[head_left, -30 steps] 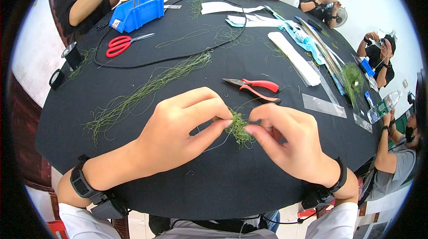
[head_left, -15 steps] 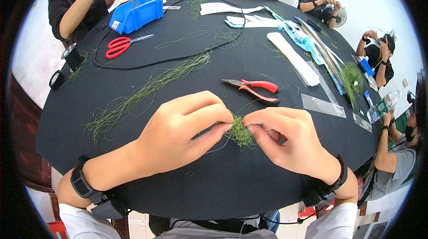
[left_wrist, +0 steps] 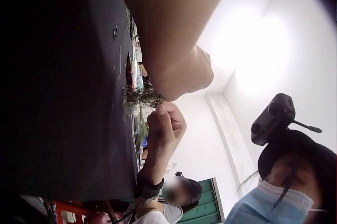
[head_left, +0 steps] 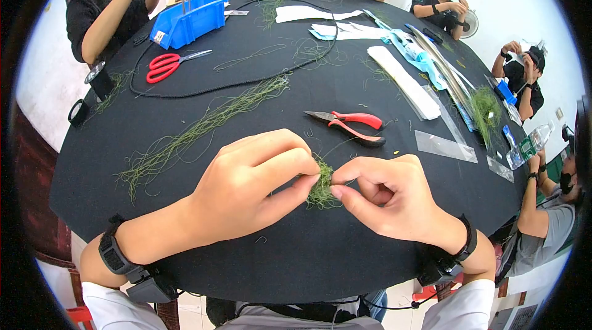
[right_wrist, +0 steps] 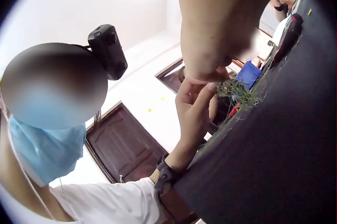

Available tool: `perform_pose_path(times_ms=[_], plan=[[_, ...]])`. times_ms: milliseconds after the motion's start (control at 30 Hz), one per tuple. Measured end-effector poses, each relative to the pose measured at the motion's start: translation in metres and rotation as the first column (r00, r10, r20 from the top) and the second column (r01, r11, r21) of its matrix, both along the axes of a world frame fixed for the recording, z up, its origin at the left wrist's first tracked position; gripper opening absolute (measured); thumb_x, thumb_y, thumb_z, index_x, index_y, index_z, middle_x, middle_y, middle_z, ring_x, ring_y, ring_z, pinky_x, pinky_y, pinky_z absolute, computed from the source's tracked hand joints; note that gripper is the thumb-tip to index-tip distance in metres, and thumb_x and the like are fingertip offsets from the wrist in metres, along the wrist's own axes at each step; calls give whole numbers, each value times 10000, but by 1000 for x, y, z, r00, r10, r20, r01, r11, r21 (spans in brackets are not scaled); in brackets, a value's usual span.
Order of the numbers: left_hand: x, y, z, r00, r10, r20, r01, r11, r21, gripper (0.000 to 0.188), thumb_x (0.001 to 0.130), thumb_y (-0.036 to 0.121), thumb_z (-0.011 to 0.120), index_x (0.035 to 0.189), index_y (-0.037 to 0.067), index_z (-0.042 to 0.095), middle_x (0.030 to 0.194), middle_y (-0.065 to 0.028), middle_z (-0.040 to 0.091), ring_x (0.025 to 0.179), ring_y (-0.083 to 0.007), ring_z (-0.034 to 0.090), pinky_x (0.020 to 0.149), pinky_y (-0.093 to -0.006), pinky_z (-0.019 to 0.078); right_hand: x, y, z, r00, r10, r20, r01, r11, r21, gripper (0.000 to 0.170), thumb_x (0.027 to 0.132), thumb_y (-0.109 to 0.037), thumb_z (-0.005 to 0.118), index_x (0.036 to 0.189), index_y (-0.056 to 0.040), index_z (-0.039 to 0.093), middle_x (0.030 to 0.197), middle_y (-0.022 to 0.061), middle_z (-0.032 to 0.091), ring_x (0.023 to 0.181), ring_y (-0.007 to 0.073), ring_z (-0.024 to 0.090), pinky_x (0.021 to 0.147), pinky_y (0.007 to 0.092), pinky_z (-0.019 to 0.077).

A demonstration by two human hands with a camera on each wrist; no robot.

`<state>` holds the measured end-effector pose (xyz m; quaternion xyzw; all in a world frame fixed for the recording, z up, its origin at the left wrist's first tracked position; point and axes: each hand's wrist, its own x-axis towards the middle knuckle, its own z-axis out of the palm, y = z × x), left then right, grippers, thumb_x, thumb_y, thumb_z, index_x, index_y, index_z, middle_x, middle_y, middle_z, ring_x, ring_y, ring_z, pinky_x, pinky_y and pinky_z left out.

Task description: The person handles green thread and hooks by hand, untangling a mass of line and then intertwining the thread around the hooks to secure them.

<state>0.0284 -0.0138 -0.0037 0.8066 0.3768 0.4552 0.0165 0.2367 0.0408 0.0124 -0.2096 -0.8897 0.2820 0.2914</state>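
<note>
A small tangled clump of green thread [head_left: 320,194] is between the two hands, low over the black table. My left hand [head_left: 253,176] pinches its left side with thumb and forefinger. On the right edge, my right hand [head_left: 391,197] pinches at the clump with thumb and fingertip, its other fingers curled in. In the right wrist view the thread tangle [right_wrist: 239,93] hangs in loose loops below the fingertips. Just beyond the hands lie red-handled pliers [head_left: 354,123]. A long loose bundle of green thread [head_left: 203,123] stretches out past the left hand.
Red scissors [head_left: 165,66], a looped black cord [head_left: 216,91] and a blue bin [head_left: 191,22] are farther left. White strips [head_left: 404,80] and a clear plastic sleeve [head_left: 447,146] lie right. A small hook [head_left: 261,239] lies near the front edge. Several people sit around the table.
My right hand has come in to the clump's right edge, then shifted slightly left and down with thumb and fingertip close together. The left hand keeps its pinch, moving only slightly.
</note>
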Motion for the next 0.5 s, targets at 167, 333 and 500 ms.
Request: perform_pose_path(times_ms=[167,333,500], plan=[[1,0,-1,999,1,33,0,1000,-28,164,692,-48,716,808,15,617,812,-99,619,698,-203,630,601,-282,499,0,2,-4,1000,-9,16,9,1000,15,65,797,-68,685,849,-72,645,434,-8,387,354,85,386,385,270,319],[1,0,0,998,-4,69,7,999,-48,149,718,-41,688,818,11,591,782,-95,594,684,-214,619,595,-295,489,-2,5,-6,998,9,-63,-10,1000,-14,34,815,-28,657,844,-43,644,495,8,431,411,70,418,406,256,332],[-1,1,1,993,24,117,-13,995,-95,118,746,-38,659,829,-1,583,771,-96,586,685,-204,623,609,-293,493,1,11,-10,995,-46,-84,35,992,-124,24,829,-20,641,852,-27,643,516,6,442,444,47,401,418,244,324]])
